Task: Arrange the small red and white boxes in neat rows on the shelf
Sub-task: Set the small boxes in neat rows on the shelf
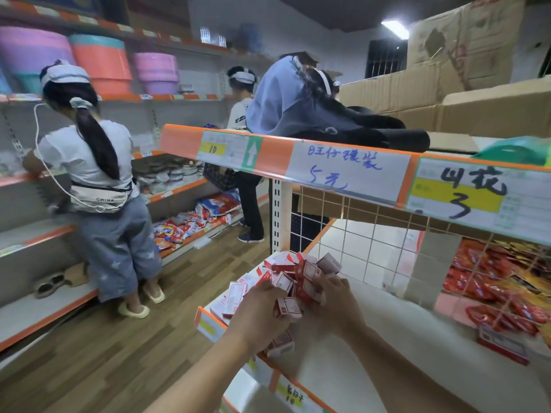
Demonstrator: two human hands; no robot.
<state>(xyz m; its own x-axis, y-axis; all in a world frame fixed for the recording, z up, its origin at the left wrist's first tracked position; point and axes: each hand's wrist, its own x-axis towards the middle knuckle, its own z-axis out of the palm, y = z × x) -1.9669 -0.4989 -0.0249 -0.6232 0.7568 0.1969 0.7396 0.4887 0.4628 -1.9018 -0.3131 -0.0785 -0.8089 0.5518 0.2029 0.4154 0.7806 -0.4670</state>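
My left hand and my right hand are both in a loose heap of small red and white boxes. The fingers of each hand are curled round some of the boxes, and the two hands are nearly touching. The picture is a little blurred here, so I cannot count how many boxes each hand holds.

The heap lies at the left front corner of a white shelf with an orange edge. Some boxes lie flat just beside the left hand, at the edge, not in rows. One single box lies well apart, to the right.

Behind the heap stands a wire grid, and behind the grid lie red packets.

Above, on the price strip, I read "10" on yellow, a white arrow on green, blue writing ending in "5元", and a black "3". This upper board hangs over the boxes. On top of it lie dark clothes and cartons.

At the left a person faces other shelves; the belt bag says "CHINA". Higher up stand pink and orange tubs.
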